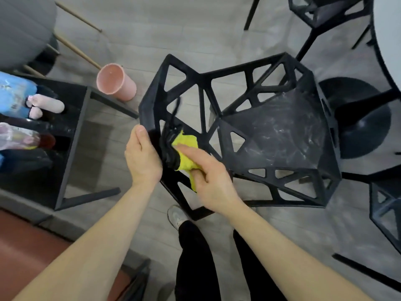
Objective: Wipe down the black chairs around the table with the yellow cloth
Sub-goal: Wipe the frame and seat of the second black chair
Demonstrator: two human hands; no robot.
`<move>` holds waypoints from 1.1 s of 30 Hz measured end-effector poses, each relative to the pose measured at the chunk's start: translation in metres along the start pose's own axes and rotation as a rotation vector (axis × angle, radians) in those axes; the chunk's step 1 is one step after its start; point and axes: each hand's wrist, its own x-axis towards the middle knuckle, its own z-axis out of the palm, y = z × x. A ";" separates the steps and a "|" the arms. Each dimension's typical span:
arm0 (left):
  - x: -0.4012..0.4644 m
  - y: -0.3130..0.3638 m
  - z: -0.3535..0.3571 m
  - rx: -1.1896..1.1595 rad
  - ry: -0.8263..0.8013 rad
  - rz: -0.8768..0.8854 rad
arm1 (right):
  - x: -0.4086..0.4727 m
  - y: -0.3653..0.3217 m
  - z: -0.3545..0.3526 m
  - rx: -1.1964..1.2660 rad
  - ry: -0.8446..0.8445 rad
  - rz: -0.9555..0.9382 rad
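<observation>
A: What is seen around the black chair [271, 135]?

B: A pink cup [116, 82] is seen standing on the floor in the upper left of the frame, just beside the chair's back. At the left edge a black metal rack [71, 146] is placed, with bottles and packages on it that are too blurred to be named. A second black chair [325, 14] is found in the upper right, and a part of a third chair [386, 205] at the right edge. The white table edge [388, 40] is seen along the upper right, with its dark round base [364, 120] behind the chair seat.

A: Is something in the way?

B: The open triangular frame of the chair back is stood between the two hands.

A: Where is the yellow cloth [186, 153]?

B: It is held in the centre of the frame, against the inner side of the chair back. It is gripped by the right hand [208, 179], with the forefinger laid over it. The outer edge of the chair back is grasped by the left hand [143, 157], the thumb placed on the rim. A blurred black strap is seen just beside the cloth.
</observation>
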 end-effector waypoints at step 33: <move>-0.010 0.009 -0.001 0.078 0.013 -0.021 | 0.071 0.078 -0.013 -0.227 0.032 0.179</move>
